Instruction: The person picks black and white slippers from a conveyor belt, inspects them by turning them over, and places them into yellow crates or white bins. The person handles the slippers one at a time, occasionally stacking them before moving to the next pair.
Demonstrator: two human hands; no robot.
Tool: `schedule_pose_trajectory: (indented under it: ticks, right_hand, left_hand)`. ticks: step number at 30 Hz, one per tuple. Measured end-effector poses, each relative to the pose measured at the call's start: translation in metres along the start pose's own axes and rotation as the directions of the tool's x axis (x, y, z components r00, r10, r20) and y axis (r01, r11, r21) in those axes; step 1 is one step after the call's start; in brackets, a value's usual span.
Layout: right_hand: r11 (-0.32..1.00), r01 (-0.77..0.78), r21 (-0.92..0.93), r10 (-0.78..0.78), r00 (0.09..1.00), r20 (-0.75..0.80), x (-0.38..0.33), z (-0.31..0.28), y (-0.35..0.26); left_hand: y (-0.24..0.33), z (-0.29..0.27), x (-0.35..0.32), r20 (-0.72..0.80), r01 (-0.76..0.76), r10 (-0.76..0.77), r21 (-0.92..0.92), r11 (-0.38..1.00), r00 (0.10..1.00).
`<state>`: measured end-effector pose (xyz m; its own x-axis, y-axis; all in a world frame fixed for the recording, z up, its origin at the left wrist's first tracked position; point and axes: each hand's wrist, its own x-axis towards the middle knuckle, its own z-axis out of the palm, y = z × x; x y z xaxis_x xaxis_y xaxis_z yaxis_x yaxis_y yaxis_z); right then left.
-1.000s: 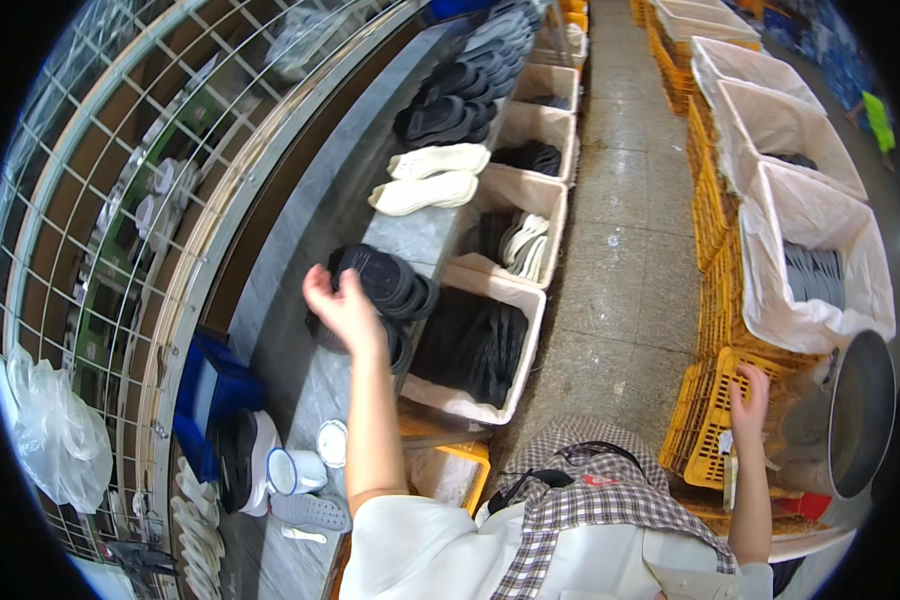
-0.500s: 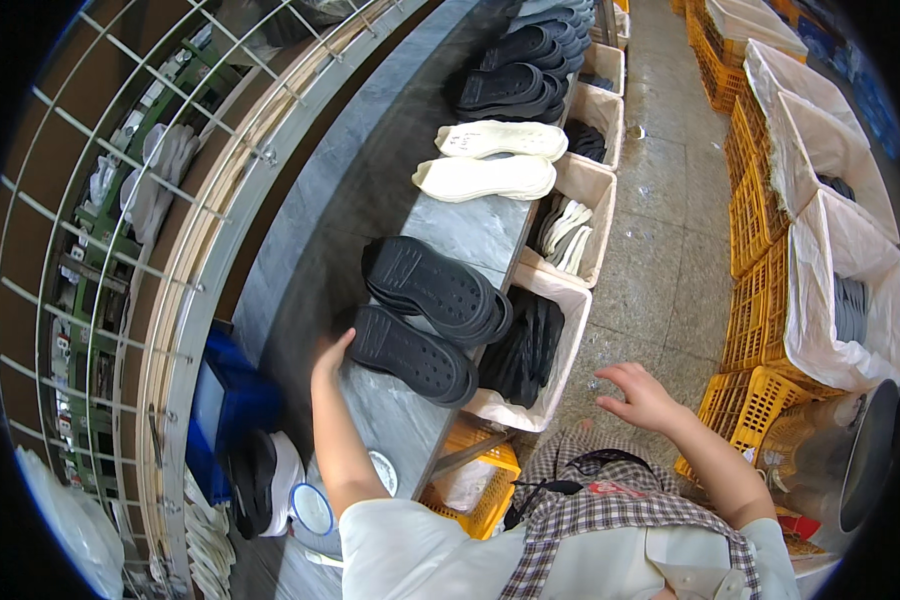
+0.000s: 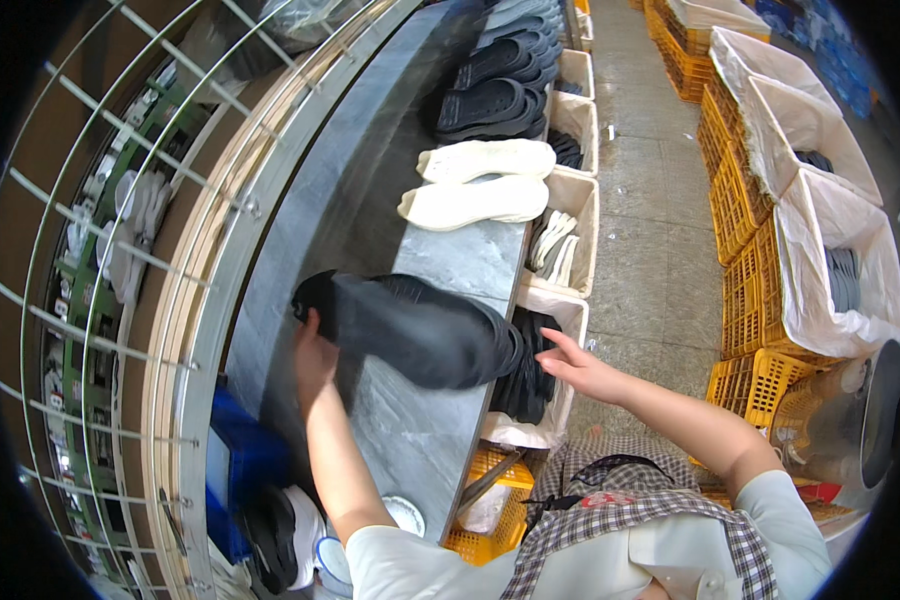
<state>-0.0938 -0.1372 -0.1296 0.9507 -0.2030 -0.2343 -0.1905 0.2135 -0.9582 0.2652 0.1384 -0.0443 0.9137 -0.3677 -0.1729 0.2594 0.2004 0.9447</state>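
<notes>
A black foam clog (image 3: 410,335), smeared by motion, lies tilted over other black clogs on the grey bench (image 3: 390,400). At its heel end my left hand (image 3: 315,355) is closed with the thumb against the heel. Part of another black clog (image 3: 405,288) shows beneath its far edge. My right hand (image 3: 582,370) holds nothing; its fingers are apart, near the toe end and above a lined bin of black pieces (image 3: 525,390). Two cream-white sole-shaped pieces (image 3: 475,203) lie side by side farther along the bench.
Dark and grey clogs (image 3: 490,105) line the far bench. Lined bins (image 3: 582,265) stand along its right edge. Across the aisle (image 3: 640,230) are stacked yellow crates (image 3: 745,300). A metal wire grid (image 3: 210,280) rises at left, beside a blue bin (image 3: 235,460).
My left hand has taken hold of the nearer clog by its heel and moved it up over the other. My right hand has moved left toward the clogs.
</notes>
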Motion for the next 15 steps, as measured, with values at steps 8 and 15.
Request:
schedule_pose_trajectory:
  ticks: [8,15]
  right_hand:
    - [0.889,0.007,0.458,0.024,0.998,-0.064,0.028,0.026,-0.011]
    - [0.909,0.235,0.343,-0.137,0.948,-0.289,-0.047,-0.048,-0.002]
  left_hand:
    - [-0.039,0.053,-0.007,0.027,0.279,-0.298,0.279,0.919,0.954]
    - [-0.041,0.130,-0.091,0.487,0.058,-0.186,0.266,0.962,0.854]
